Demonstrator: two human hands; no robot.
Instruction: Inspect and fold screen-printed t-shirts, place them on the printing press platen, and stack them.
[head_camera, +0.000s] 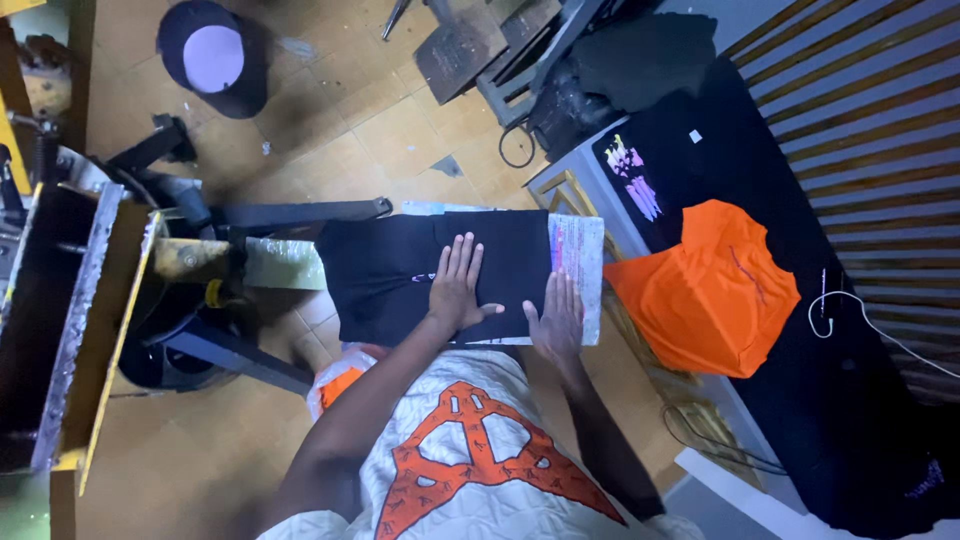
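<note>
A black garment (400, 275) lies spread flat on a printing board (580, 262) that juts out from a press arm. My left hand (458, 283) rests flat on the black cloth, fingers apart. Beside it, my right hand (556, 322) presses flat on the cloth's right edge where it meets the bare stained board. Neither hand holds anything.
An orange garment (710, 290) lies on a dark table (800, 400) at the right, beside a black printed shirt (650, 175). A white cable (850, 305) trails there. A metal screen frame (75, 320) stands at the left. A dark bucket (215, 55) sits on the tiled floor.
</note>
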